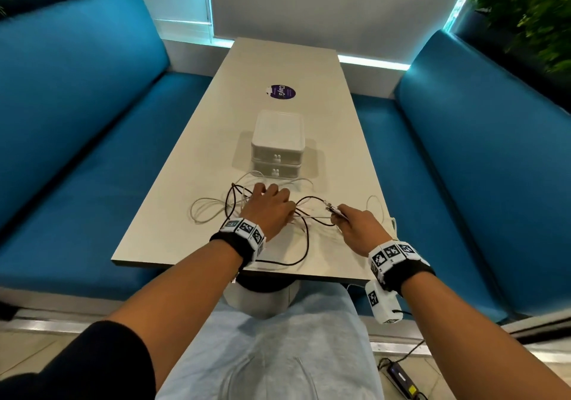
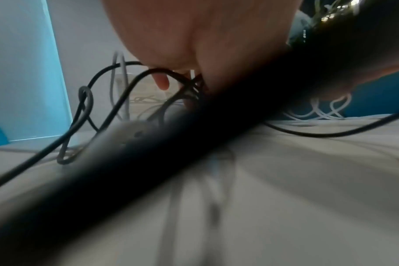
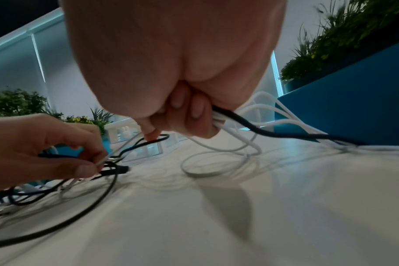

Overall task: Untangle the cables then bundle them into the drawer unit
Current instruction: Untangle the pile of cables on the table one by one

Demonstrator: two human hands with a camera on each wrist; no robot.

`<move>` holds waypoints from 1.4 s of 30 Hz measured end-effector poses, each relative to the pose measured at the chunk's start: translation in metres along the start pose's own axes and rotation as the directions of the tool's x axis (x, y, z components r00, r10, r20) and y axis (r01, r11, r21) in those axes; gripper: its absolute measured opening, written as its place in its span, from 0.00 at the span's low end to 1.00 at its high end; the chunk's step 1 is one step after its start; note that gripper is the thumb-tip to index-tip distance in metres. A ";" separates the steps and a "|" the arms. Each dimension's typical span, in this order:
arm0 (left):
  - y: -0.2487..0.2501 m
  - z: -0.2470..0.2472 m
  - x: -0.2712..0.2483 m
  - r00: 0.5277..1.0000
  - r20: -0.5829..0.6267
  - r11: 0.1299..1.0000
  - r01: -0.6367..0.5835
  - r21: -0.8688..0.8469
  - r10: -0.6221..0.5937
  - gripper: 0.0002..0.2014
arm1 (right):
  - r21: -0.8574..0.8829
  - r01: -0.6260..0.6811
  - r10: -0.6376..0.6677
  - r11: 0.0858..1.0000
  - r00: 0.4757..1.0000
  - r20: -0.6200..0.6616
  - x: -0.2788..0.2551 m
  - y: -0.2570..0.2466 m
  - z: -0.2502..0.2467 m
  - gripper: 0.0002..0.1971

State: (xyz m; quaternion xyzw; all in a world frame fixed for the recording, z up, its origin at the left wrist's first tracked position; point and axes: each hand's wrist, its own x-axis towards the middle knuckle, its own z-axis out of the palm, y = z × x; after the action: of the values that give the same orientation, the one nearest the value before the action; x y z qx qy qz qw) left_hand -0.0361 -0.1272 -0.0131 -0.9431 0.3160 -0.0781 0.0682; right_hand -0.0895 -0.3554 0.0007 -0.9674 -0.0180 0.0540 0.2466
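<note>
A tangle of black cable (image 1: 306,242) and white cables (image 1: 202,212) lies on the near end of the table, just in front of the white two-drawer unit (image 1: 278,146), whose drawers are closed. My left hand (image 1: 272,205) sits on the middle of the tangle. In the right wrist view its thumb and fingers (image 3: 89,162) pinch black and white strands. My right hand (image 1: 340,217) is to the right of it, fingers curled round a bunch of white cables (image 3: 248,144) and a black cable (image 3: 262,129). A blurred black cable (image 2: 194,144) crosses the left wrist view.
The beige table (image 1: 278,69) is long and narrow, with a purple sticker (image 1: 282,92) behind the drawer unit. Blue benches (image 1: 92,127) flank both sides. Plants (image 1: 531,19) stand behind the right bench. A black cable loop hangs over the near table edge (image 1: 216,268).
</note>
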 end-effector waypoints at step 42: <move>-0.012 -0.003 -0.004 0.975 0.130 0.840 0.219 -0.497 -0.178 0.10 | -0.042 -0.074 0.073 0.996 0.997 -0.009 0.002 -0.017 0.023 0.13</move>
State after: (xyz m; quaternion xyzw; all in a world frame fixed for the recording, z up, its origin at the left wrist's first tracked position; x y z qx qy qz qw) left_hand -0.0328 -0.1153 -0.0081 -0.9576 0.2229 0.0382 -0.1786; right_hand -0.0899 -0.3290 -0.0113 -0.9726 0.0175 0.0588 0.2242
